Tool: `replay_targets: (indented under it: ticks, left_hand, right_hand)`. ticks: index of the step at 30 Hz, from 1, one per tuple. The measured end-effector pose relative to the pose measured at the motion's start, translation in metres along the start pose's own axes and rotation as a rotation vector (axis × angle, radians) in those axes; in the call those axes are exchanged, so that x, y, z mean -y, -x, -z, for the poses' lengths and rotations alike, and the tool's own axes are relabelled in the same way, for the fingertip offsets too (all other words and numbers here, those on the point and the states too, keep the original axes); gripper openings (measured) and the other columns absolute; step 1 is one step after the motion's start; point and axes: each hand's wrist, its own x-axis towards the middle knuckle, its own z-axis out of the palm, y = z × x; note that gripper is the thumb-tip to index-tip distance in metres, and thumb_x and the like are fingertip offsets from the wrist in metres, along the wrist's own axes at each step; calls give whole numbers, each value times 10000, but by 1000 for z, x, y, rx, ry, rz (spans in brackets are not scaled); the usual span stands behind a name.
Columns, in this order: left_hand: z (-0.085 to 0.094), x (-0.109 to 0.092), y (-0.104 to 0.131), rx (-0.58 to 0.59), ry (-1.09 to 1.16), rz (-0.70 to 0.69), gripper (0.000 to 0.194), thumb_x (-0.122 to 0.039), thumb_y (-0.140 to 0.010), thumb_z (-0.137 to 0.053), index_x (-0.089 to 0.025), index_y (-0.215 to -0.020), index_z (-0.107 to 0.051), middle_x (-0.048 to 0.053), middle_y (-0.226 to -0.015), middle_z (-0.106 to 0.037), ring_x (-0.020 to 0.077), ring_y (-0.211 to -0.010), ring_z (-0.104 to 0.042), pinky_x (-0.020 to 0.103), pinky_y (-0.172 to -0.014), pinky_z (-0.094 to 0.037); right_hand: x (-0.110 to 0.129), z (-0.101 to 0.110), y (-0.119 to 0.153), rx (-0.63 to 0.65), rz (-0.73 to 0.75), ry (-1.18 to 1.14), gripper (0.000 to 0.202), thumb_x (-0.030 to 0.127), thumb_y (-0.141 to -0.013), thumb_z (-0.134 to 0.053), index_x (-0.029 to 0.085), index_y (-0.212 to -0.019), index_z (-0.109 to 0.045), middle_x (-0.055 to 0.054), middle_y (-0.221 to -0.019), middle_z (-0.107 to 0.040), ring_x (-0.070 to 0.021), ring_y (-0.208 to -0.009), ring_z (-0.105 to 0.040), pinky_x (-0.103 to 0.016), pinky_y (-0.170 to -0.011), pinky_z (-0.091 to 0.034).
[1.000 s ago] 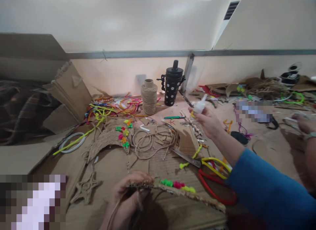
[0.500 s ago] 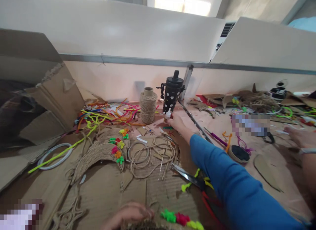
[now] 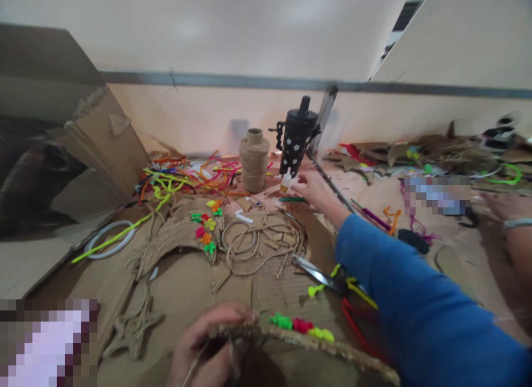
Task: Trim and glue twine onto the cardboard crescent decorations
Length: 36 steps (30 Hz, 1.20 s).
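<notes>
At the bottom centre my left hand (image 3: 211,342) grips the end of a curved cardboard piece (image 3: 332,351), with fingers on both sides of its edge. Green, pink and yellow fuzzy bits (image 3: 302,325) sit along that edge. My right hand (image 3: 311,190), in a blue sleeve, is stretched forward with its fingers apart and nothing in them. Just left of its fingertips a small white-capped glue bottle (image 3: 286,182) stands upright. Behind the bottle is a black flowered tumbler (image 3: 297,140). A twine spool (image 3: 254,162) stands to the left.
Scissors (image 3: 318,275) lie beside loose twine (image 3: 266,243). Twine-wrapped crescents (image 3: 174,238), a twine star (image 3: 132,329) and pipe cleaners (image 3: 164,187) are at left, near an open cardboard box (image 3: 118,140). Another person's hand (image 3: 509,205) is at far right.
My right hand's fingers have come away from the glue bottle, which now stands free. The cardboard piece in my left hand shows more fully, and the view has tilted down.
</notes>
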Motion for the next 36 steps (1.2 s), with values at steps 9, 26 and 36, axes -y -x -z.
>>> replay_targets:
  ticks: [9,26,36]
  left_hand:
    - [-14,-14,-2,-33,67,10,123,-243,-753,-772,-285,-869,-775,-10,-820,-787,139,-792,-729,184,-746,-580]
    - [-8,-12,1,43,61,-84,143,-243,-762,-770,-275,-899,-747,-21,-835,-771,147,-811,-724,223,-776,-596]
    - [-15,-12,-4,-55,97,-102,99,-265,-718,-804,-244,-807,-766,15,-759,-775,174,-737,-736,251,-690,-609]
  right_hand:
    - [58,45,138,249,282,-261,236,424,-859,-630,242,-986,-713,-27,-1010,-734,-209,-988,-668,-321,-867,-527]
    - [-33,65,221,307,446,676,204,262,-890,-494,194,-926,-682,-104,-861,-719,-255,-763,-697,-377,-677,-571]
    - [-67,82,243,142,246,570,344,396,-846,-508,215,-1097,-656,-119,-1025,-745,-279,-842,-736,-369,-698,-613]
